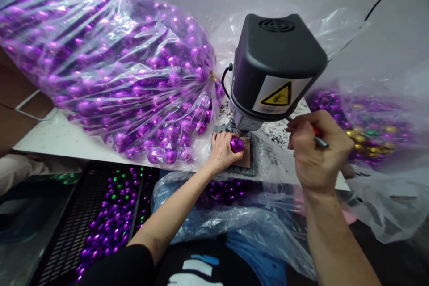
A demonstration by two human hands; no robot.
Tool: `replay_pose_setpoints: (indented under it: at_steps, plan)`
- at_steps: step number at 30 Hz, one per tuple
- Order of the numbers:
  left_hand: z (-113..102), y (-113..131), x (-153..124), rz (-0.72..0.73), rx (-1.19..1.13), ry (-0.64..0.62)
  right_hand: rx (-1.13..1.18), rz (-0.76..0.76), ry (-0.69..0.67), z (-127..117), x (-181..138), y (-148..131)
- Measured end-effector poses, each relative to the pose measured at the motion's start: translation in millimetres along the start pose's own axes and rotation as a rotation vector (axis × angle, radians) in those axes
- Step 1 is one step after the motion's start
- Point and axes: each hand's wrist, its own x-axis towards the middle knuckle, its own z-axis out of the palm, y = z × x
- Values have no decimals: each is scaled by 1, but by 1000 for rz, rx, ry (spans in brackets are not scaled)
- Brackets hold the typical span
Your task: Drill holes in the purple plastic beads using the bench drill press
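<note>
My left hand [222,149] is closed on a shiny purple faceted ball [237,144], which it keeps on a brown block [244,154] on the press's base. Right above the ball stands a black bench press machine [278,49] with a yellow warning label; its lower tip is partly hidden. My right hand [318,147] is wrapped around the machine's lever [321,141], whose metal end and a bit of red show past the fingers. Dark flakes are scattered on the white table [43,136] around the base.
A large clear bag [134,62] full of purple balls lies at the left. Below it, a black crate [67,228] holds purple and green beads. An open plastic bag [201,219] with purple beads hangs before me. More bagged beads [368,120] lie at the right.
</note>
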Motion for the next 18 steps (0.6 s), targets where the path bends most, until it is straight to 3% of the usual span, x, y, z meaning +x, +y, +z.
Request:
replay_pose_setpoints:
  at_steps: [6,11,18]
  plan:
    - [0,0,0,1,-3,10,-5,-117,109,13,-25,19]
    - [0,0,-1,-6,-2,11,145,-59,231,33,-40,40]
    - [2,1,-1,0,10,19,133,-62,310,42,-45,40]
